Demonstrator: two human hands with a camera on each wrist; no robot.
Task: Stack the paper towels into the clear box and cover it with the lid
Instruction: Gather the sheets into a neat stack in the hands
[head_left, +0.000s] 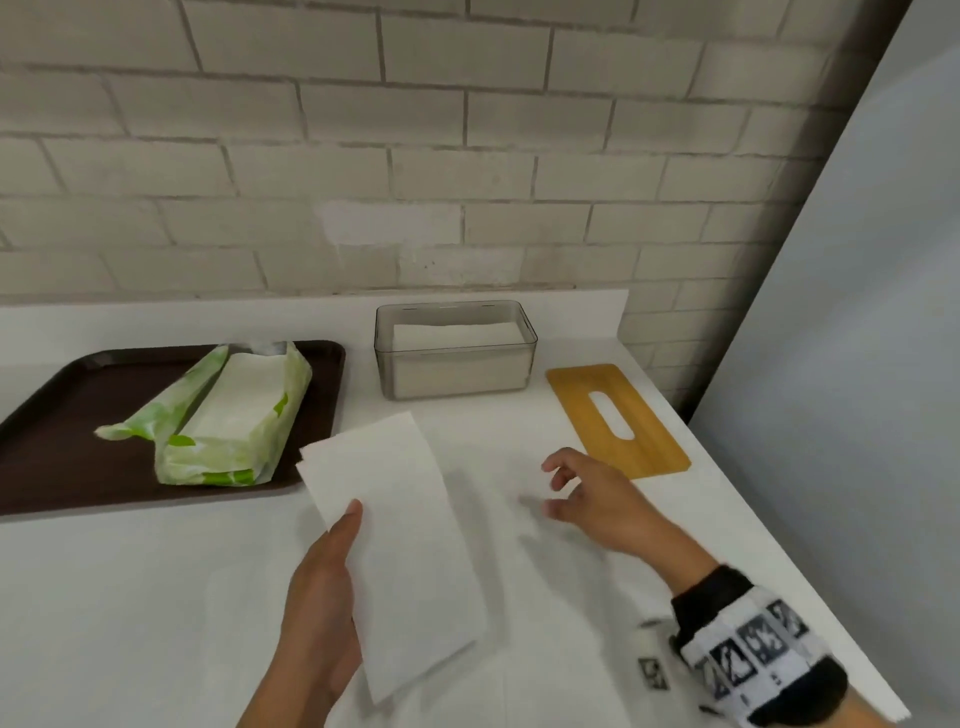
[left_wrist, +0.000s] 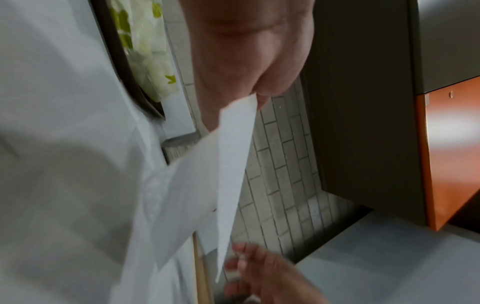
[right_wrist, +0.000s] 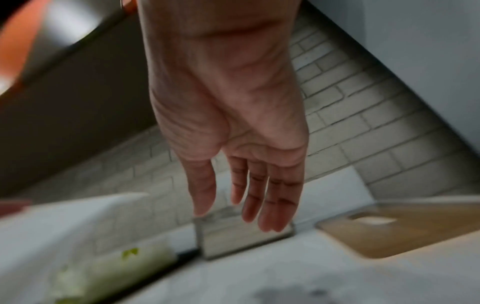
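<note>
Our left hand (head_left: 319, 597) pinches a white paper towel sheet (head_left: 395, 540) before the clear plastic box (head_left: 455, 349); right hand (head_left: 597, 499) loose; we lay it flat, edges squared.

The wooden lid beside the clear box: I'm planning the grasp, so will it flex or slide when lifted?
The wooden lid looks like a flat rigid board, so it probably won't flex. It lies flush on the smooth counter, so it may slide before an edge lifts. Its slot could likely offer a finger hold.
</note>
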